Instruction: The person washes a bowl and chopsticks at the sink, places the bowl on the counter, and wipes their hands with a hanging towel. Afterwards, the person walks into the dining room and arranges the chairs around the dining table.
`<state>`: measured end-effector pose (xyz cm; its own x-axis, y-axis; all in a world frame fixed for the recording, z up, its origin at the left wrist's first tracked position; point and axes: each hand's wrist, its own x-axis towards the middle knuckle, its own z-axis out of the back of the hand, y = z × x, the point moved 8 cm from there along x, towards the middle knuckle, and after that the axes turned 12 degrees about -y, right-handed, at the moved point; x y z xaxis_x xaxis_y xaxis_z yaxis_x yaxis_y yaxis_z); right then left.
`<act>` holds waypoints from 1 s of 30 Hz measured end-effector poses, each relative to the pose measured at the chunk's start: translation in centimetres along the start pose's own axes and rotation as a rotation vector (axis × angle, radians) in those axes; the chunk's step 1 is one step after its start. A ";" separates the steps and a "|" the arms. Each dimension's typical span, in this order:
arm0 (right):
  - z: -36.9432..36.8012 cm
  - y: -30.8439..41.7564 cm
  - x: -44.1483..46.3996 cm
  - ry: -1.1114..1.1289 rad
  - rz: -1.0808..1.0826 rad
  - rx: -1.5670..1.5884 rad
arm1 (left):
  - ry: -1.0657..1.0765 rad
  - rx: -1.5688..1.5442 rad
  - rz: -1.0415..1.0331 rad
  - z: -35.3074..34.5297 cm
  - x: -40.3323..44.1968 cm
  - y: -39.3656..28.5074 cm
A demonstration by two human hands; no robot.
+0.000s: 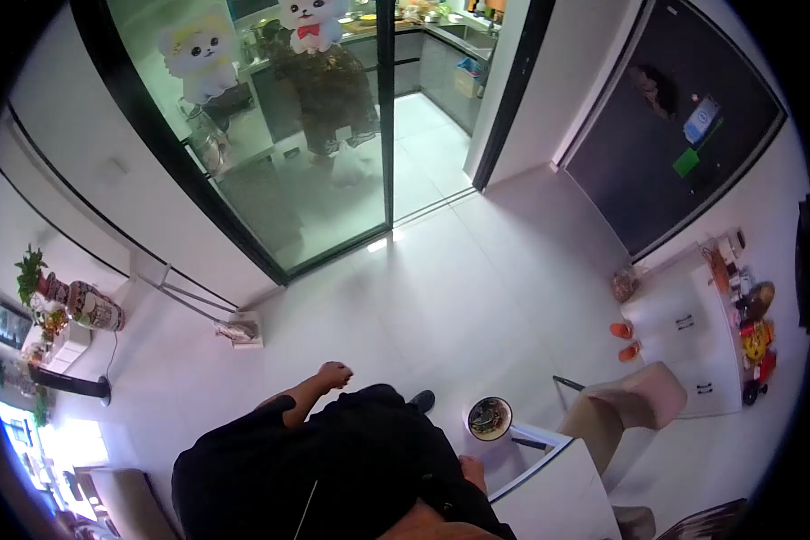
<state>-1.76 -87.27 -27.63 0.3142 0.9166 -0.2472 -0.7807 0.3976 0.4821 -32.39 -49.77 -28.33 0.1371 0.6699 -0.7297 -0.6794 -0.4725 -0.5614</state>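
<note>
My left hand (336,375) hangs over the pale floor beside my dark clothes, its fingers curled; I cannot make out anything in it. Lower and to the right, my right hand (472,472) shows only in part beside my body, near the edge of a white table (558,490). Its fingers are too hidden to read. A round bin (490,419) with dark contents stands on the floor just beyond that hand, by the table's corner. One dark shoe (422,401) shows in front of my body.
A glass sliding door (333,207) stands ahead, partly open to a kitchen, with a person (324,99) behind the glass. On the right are a beige chair (634,400), orange slippers (625,342), a white cabinet (688,333) and a dark door (657,135). A metal stand (189,297) is at left.
</note>
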 end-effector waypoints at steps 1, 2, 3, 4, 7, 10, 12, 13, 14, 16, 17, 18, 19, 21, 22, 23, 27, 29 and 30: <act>0.4 -2.9 0.5 -0.038 -0.513 0.530 | -0.004 -0.025 -0.007 -0.5 -0.4 -2.5; -0.6 -4.6 -0.5 -0.078 -1.036 1.050 | 0.014 -0.120 -0.017 -1.3 -0.5 -4.1; 0.4 -4.6 0.5 -0.073 -1.036 1.040 | 0.049 -0.151 -0.029 -1.9 -0.8 -6.2; 2.1 -4.4 1.2 -0.193 -1.102 1.063 | 0.084 -0.146 -0.041 -2.9 0.2 -6.6; 5.5 -3.0 3.2 -0.400 -1.081 1.149 | 0.146 0.233 -0.395 -5.2 5.9 -6.8; 5.1 1.6 -1.4 -0.646 -1.099 1.135 | 0.351 0.537 -0.435 -6.0 7.9 -6.6; 0.7 6.5 -7.7 -0.779 -1.142 1.015 | 0.531 0.283 0.034 -4.7 11.6 -2.9; -1.9 8.5 -9.2 -0.801 -1.136 1.073 | 0.453 0.309 0.066 -3.2 11.6 -5.1; -3.7 10.5 -11.1 -0.573 -1.161 0.771 | 0.601 0.282 0.028 -3.4 11.7 -6.4; -9.7 14.8 -15.6 -0.391 -1.123 0.411 | 0.567 0.266 0.046 -2.8 15.9 -7.0; -12.6 16.2 -18.4 -0.477 -1.273 0.679 | 0.571 0.283 0.106 -3.5 16.4 -8.2; -15.7 18.6 -21.6 -0.648 -1.597 0.864 | 0.464 0.362 0.059 -4.1 17.1 -9.6; -16.1 22.5 -24.2 -0.823 -1.874 1.049 | 0.428 0.403 0.017 -5.0 15.4 -11.9; -19.1 27.4 -27.5 -0.846 -2.050 1.095 | 0.429 0.452 -0.027 -7.6 16.7 -13.7; -20.7 32.1 -26.6 -0.911 -2.160 1.147 | 0.463 0.503 -0.050 -8.2 18.7 -15.3; -21.7 34.7 -26.7 -0.968 -2.245 1.185 | 0.529 0.530 -0.050 -9.7 19.5 -15.9; -23.8 42.3 -29.1 -1.238 -2.534 1.245 | 0.680 0.514 -0.138 -15.7 13.5 -17.7; -24.8 43.6 -31.8 -1.234 -2.593 1.269 | 0.668 0.542 -0.151 -18.1 8.9 -17.2; -26.3 43.6 -33.4 -1.155 -2.653 1.269 | 0.705 0.559 -0.201 -18.9 6.6 -17.1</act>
<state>-60.45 -101.66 -20.45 -0.3635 -0.7598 -0.5390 0.8027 -0.5491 0.2328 -6.26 -48.12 -30.95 0.5730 0.1182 -0.8110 -0.8196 0.0835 -0.5668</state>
